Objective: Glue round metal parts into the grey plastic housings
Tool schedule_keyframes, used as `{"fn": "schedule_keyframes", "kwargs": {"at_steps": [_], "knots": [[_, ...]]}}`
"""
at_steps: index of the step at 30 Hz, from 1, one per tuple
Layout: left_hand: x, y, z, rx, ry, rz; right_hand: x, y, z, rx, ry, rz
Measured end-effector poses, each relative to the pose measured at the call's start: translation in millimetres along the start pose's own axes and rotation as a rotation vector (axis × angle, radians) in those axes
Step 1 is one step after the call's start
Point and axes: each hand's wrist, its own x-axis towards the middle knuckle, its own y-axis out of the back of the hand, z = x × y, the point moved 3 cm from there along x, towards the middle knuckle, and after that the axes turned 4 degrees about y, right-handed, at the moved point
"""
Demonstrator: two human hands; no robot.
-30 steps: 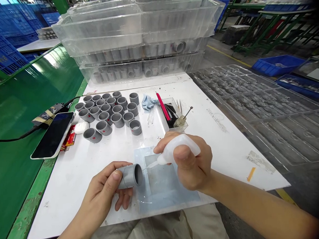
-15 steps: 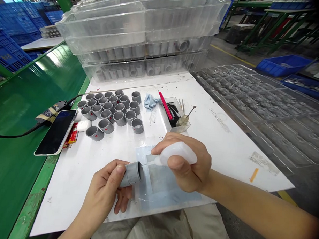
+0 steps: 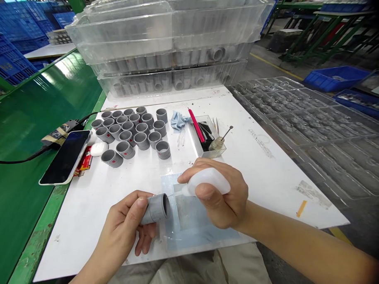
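Note:
Between the thumb and fingers of my left hand (image 3: 125, 221) is a grey cylindrical sleeve (image 3: 155, 208), lying sideways with its open end facing right. My right hand (image 3: 224, 194) is closed around a white squeeze bottle (image 3: 208, 180), tilted so its thin nozzle points left at the sleeve's rim. Whether the nozzle tip touches the rim I cannot tell. Beneath both hands lies a light blue mat (image 3: 205, 236) under a clear sheet. Several more grey sleeves (image 3: 141, 140) stand upright in a group at the back left of the white table (image 3: 240, 165).
A small clear box (image 3: 210, 151) holds a red pen, a black piece and a little glass jar. Beside it lies a crumpled blue cloth (image 3: 178, 121). A phone (image 3: 65, 158) rests at the left edge. Stacked clear trays (image 3: 170, 47) rise behind; empty-looking blister trays (image 3: 316, 125) are on the right.
My right hand and the squeeze bottle have shifted slightly left, bringing the nozzle closer to the sleeve's rim. My left hand still holds the sleeve in nearly the same place.

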Motion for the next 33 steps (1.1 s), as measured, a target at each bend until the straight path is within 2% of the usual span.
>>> {"fn": "schedule_keyframes", "kwargs": {"at_steps": [21, 29, 33], "knots": [[0.3, 0.3, -0.1, 0.0, -0.04, 0.003, 1.7, -1.8, 0.1, 0.049, 0.011, -0.031], [0.7, 0.5, -0.4, 0.005, -0.073, -0.003, 2.3, -2.3, -2.0, 0.098, -0.032, -0.04], [2.4, 3.3, -3.3, -0.005, -0.114, 0.014, 1.5, -1.5, 0.5, 0.116, -0.133, -0.022]]}}
